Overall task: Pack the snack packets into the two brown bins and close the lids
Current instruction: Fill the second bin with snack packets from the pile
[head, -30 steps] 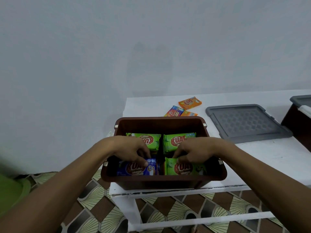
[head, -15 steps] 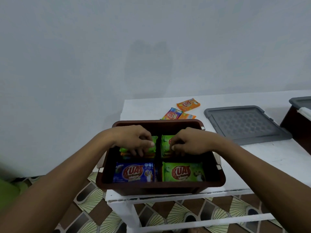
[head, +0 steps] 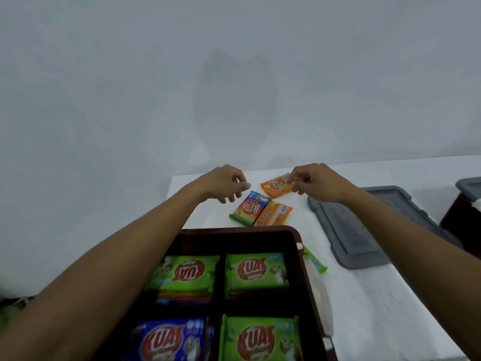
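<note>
Nearest, well behind the fingers: brown bin (head: 234, 230), stacked packets (head: 256, 269) lying flat inside. Just beside the left hand (head: 223, 185), loosely curled, holding nothing: rainbow packet (head: 250, 208). Farthest, at the right hand (head: 317, 182), fingertips curled over its edge, pinch unclear: orange packet (head: 276, 185). Probably light, crinkly, slippery; best pinched by a sealed end.

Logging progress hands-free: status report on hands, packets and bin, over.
Left hand empty, over the rainbow packet. Right hand pinching the far orange packet. Brown bin open, grey lid aside. Nothing in the way.
</note>
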